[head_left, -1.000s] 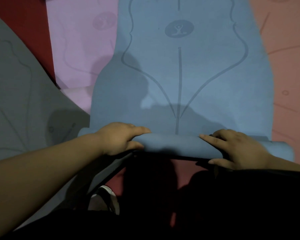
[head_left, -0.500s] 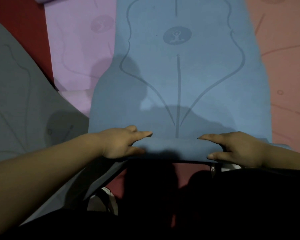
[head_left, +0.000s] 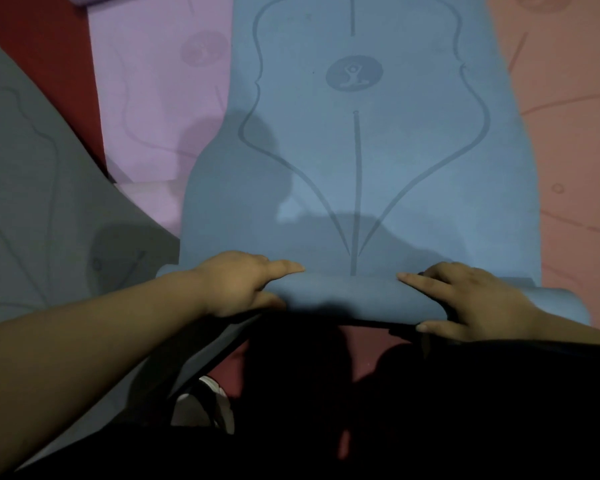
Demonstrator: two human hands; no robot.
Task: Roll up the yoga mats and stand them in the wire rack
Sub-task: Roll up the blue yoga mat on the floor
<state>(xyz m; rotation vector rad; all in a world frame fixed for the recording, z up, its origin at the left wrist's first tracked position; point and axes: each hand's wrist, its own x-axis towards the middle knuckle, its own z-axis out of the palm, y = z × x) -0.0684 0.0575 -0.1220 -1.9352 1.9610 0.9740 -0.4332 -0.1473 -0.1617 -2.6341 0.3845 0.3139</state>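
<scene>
Blue mat (head_left: 361,161) part rolled at its near end
Printed with darker curved lines and a round logo, it lies flat on the red floor (head_left: 42,46) between pink mat (head_left: 153,98) and salmon mat (head_left: 561,133), grey mat (head_left: 32,202) further left; left hand (head_left: 243,285) and right hand (head_left: 471,303) each clasp the roll, fingers over, thumb under

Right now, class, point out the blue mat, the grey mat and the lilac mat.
blue mat (head_left: 347,296), head view, on its rolled near end.
grey mat (head_left: 32,209), head view, on its flat surface.
lilac mat (head_left: 160,109), head view, on its flat surface.
</scene>
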